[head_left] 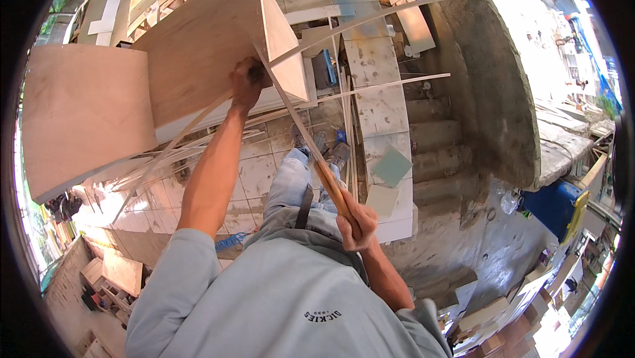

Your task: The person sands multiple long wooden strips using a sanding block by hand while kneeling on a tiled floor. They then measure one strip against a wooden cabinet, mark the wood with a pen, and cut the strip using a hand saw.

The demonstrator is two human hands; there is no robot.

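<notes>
My left hand [247, 83] is closed around a long thin wooden strip [377, 19], pressing it against the edge of a large plywood box [205, 40]. One end of the strip runs down to the left behind my forearm; the other reaches out to the far right. My right hand [358, 226] grips the straight wooden handle of a long-bladed handsaw [334, 193]. Its narrow blade, seen nearly edge-on, slants up to the left and crosses the strip close beside my left hand. Whether the teeth touch the wood cannot be made out.
Another pale strip [397, 82] juts right from below the box. Concrete steps [433, 130] descend at the right beside a thick concrete wall [493, 67]. A greenish square tile [391, 166] lies on the tiled ledge. A blue bin [554, 209] stands further right.
</notes>
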